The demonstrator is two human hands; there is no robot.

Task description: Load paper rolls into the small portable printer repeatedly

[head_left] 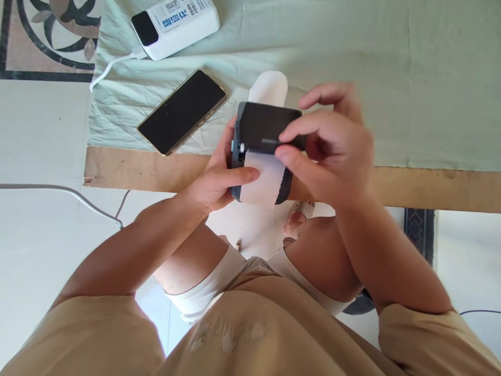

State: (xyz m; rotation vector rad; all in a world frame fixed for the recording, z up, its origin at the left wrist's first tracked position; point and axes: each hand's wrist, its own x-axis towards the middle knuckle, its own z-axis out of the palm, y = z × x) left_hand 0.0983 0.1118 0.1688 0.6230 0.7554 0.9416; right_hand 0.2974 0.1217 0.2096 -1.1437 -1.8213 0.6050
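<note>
I hold a small dark printer (261,128) above the table's front edge. White paper (263,180) runs over its front, and a rounded white paper end (268,87) sticks up behind it. My left hand (217,180) grips the printer's left side, its thumb lying across the paper. My right hand (331,143) pinches the dark lid at its right front edge with thumb and fingers.
A black phone (182,111) lies face up on the pale green cloth (391,78) left of the printer. A white power bank (176,23) with a white cable (107,70) sits at the back. The wooden table edge (430,188) runs across; my knees are below.
</note>
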